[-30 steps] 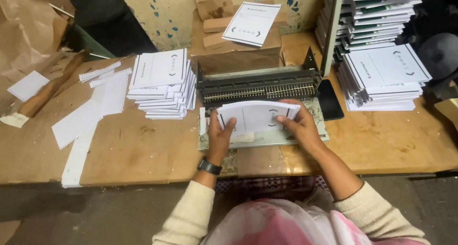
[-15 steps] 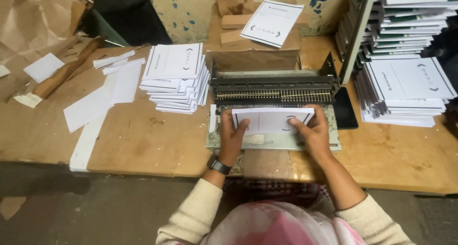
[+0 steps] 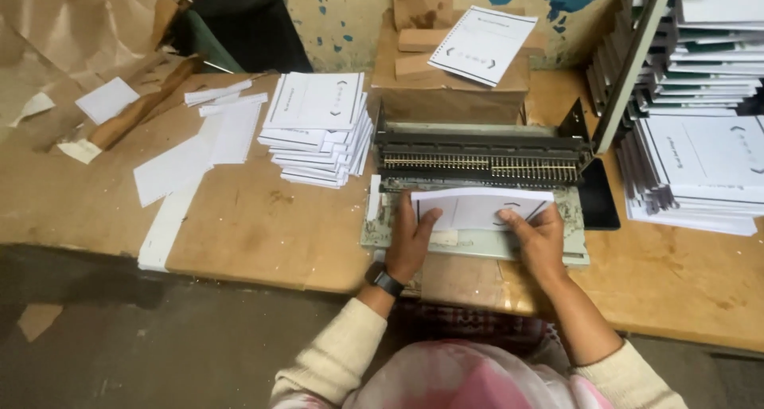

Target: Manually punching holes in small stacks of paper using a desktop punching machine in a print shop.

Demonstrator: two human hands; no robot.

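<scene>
the left hand (image 3: 410, 238) and the right hand (image 3: 539, 235) are pressing a thin stack of white sheets (image 3: 480, 208) flat on the bed of the comb-punching machine (image 3: 485, 158), fingers lying extended on the paper rather than curled around it. the sheets' far edge is sitting against the machine's toothed row, between a booklet pile (image 3: 318, 126) at left and taller booklet stacks (image 3: 700, 166) at right on the wooden table (image 3: 263, 226).

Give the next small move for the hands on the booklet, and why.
Probably slide the booklet forward so its far edge seats under the punch comb. Both hands, left and right, lie flat on it on the machine bed, and its far edge appears just short of the comb teeth.
</scene>
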